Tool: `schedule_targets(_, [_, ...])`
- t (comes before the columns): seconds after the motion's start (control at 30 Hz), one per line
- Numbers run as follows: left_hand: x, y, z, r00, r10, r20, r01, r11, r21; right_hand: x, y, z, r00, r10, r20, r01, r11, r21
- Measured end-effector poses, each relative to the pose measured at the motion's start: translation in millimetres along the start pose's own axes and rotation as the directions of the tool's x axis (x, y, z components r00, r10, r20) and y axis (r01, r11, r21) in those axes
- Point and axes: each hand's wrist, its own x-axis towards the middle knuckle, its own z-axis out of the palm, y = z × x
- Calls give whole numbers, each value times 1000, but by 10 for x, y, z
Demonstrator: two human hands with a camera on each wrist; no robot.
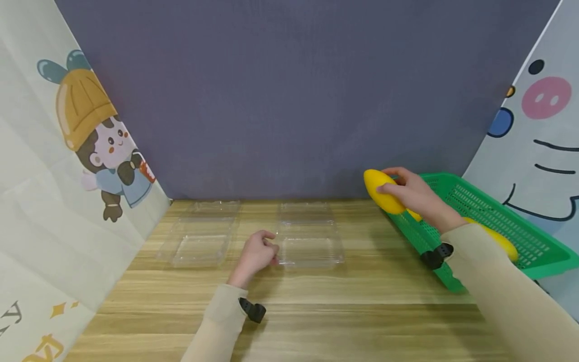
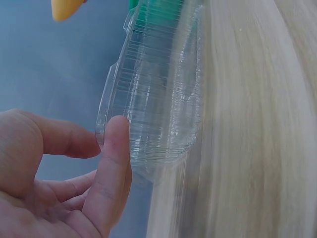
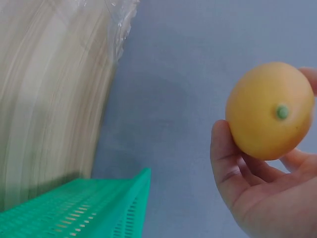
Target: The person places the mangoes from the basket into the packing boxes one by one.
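Note:
In the head view my right hand (image 1: 421, 197) grips a smooth yellow mango (image 1: 383, 192) and holds it in the air over the left end of a green basket (image 1: 488, 198). A small green stem tip shows on the mango (image 3: 267, 119) in the right wrist view. More yellow fruit (image 1: 499, 240) lies in the basket, partly hidden by my right arm. On the table, my left hand (image 1: 257, 254) is at the left front corner of a clear plastic clamshell box (image 1: 309, 249). In the left wrist view its fingers pinch the rim of the box (image 2: 158, 94).
A second clear plastic box (image 1: 201, 249) stands with its lid up, left of my left hand. Both boxes rest on the wood-grain table (image 1: 294, 322). A dark grey panel (image 1: 289, 100) rises behind, with printed cloths at both sides.

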Motion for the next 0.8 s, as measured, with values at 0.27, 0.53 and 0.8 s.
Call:
schedule_targets(0.27, [-22,24,53,1000,6,17,-5,998,-57,2,-49,123,1000,-21,13,21,1000,6])
schedule_targets(0.53, [-30,35,119,1000,-3,10,4,995,-99,15,-110,257,999,-43,26,43,999,28])
schedule_targets(0.8, [-22,29,171,1000,-26,13,28,983,-183,6,-222,392,998,-45,41,42,998,55])
